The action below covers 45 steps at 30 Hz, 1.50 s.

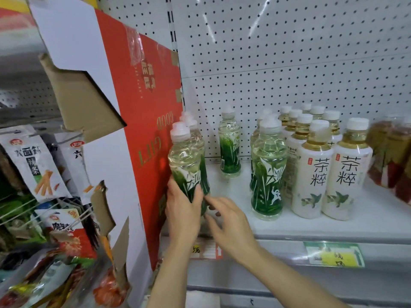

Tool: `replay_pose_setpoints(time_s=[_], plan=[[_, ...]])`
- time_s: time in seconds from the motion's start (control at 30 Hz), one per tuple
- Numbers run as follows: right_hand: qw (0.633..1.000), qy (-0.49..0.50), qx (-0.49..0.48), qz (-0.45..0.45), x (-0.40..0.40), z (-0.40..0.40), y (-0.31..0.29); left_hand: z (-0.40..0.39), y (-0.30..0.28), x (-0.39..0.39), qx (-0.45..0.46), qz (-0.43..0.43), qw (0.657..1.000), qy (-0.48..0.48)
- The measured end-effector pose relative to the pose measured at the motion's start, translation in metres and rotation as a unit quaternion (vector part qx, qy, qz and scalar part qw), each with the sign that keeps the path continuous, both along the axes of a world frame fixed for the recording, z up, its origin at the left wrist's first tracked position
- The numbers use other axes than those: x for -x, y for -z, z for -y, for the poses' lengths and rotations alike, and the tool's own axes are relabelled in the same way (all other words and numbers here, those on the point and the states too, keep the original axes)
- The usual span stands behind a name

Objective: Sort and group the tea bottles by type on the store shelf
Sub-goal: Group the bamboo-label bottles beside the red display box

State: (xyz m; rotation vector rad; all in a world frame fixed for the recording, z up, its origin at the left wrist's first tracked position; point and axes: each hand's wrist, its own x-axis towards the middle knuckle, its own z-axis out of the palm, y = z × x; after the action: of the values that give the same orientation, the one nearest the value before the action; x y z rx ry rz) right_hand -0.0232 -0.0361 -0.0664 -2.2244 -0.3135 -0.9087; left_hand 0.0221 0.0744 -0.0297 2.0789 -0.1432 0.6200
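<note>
Two hands at shelf edge, left hand (181, 211) gripping green-label bottle (186, 165)

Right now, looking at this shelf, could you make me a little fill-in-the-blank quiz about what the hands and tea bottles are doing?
1. The left hand grips a bottle with a ____ label.
2. The gripped bottle stands right beside a big ____ gift box.
3. The white-labelled bottles all have ____ caps.
4. The right hand reaches toward the gripped bottle, holding ____.

Missing words: green; red; white; nothing
</note>
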Motion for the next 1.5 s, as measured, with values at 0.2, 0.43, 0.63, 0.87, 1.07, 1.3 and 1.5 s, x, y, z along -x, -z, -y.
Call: replay_pose_setpoints(time_s=[0.2, 0.43, 0.63, 0.87, 1.07, 1.3, 1.5], plan=[[0.989, 0.073, 0.008, 0.126, 0.031, 0.038, -0.003, 0.015, 0.008, 0.038, 0.044, 0.086, 0.995, -0.029], [0.974, 0.176, 0.024, 0.144, 0.049, 0.085, -0.002, 0.1, -0.019, 0.049, 0.077, 0.062, 0.97, 0.221], [0.966, 0.224, 0.009, 0.132, 0.058, 0.101, 0.007, 0.137, -0.016, 0.032, 0.049, -0.023, 0.968, 0.245], [0.979, 0.186, -0.084, -0.017, 0.057, 0.093, -0.002, 0.119, -0.009, 0.032, 0.161, -0.039, 0.961, 0.22], [0.975, 0.155, -0.14, -0.075, 0.023, 0.088, -0.021, 0.068, -0.02, 0.059, 0.23, 0.032, 0.956, 0.181], [0.948, 0.2, -0.208, -0.132, -0.047, 0.104, -0.035, 0.031, -0.023, 0.077, 0.297, 0.064, 0.942, 0.141], [0.941, 0.197, -0.216, -0.174, -0.076, 0.103, -0.043, 0.022, -0.023, 0.082, 0.3, 0.09, 0.942, 0.123]])
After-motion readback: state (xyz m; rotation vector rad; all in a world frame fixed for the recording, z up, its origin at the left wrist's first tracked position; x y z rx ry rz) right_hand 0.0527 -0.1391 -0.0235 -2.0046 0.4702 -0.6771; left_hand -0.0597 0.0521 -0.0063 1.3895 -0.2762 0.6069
